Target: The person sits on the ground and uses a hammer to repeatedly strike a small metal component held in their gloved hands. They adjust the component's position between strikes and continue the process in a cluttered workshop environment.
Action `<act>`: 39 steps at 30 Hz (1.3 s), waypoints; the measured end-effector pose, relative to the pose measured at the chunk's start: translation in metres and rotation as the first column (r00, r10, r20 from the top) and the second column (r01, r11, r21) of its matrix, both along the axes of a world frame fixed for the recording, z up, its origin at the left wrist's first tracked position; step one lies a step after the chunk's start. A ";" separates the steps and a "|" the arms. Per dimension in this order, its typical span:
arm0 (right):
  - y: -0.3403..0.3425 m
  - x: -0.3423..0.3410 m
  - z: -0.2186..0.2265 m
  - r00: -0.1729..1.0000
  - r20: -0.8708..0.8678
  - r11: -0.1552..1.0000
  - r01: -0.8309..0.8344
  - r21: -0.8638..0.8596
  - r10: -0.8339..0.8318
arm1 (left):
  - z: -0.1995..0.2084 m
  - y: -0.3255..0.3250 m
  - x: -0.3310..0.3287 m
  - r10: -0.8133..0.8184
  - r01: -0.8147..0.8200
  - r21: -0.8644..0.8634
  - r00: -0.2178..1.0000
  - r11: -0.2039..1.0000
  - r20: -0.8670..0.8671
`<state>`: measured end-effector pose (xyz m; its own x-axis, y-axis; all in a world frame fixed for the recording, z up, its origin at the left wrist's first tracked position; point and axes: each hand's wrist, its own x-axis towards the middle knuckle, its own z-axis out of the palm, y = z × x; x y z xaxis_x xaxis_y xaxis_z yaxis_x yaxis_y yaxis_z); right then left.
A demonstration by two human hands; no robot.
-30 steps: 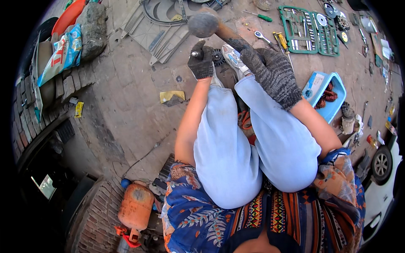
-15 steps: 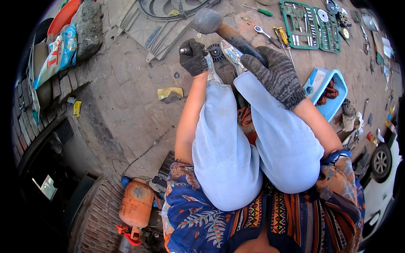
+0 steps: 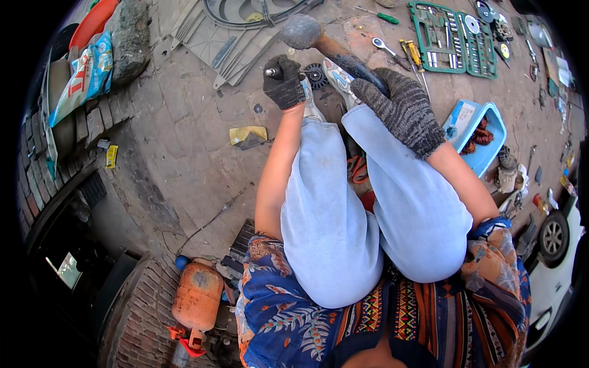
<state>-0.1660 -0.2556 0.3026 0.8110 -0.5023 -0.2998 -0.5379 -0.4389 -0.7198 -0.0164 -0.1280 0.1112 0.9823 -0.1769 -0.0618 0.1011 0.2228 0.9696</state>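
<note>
My gloved right hand grips the dark handle of a hammer, whose rounded, worn metal head hangs up and to the left, beyond my shoes. In my gloved left hand is a metal rod; its bright round end sticks out on the left of the fist, and the rest is mostly hidden by the fingers. A black round slotted part lies between my shoes, just right of the left hand. Whether the rod touches it I cannot tell.
Beyond the hammer lies a grey plastic fan shroud. At the right are a ratchet, screwdrivers, a green socket set and a blue bin with copper windings. An orange gas cylinder stands lower left.
Almost nothing differs. The view has shifted very slightly; both hands keep their holds, and the hammer stays raised near the same spot.
</note>
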 end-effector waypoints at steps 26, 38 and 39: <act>0.013 0.014 0.063 0.910 -0.006 0.907 -0.413 0.078 0.415 | -0.046 0.011 -0.004 -0.163 -0.173 0.524 0.831 0.834 0.532; 0.007 0.007 0.040 0.884 0.221 0.903 -0.363 -0.231 0.412 | -0.070 0.015 -0.004 -0.127 -0.215 0.479 0.800 0.851 0.586; 0.003 0.004 0.033 0.853 0.264 0.870 -0.353 -0.343 0.450 | -0.042 0.008 -0.009 -0.066 -0.258 0.469 0.820 0.845 0.569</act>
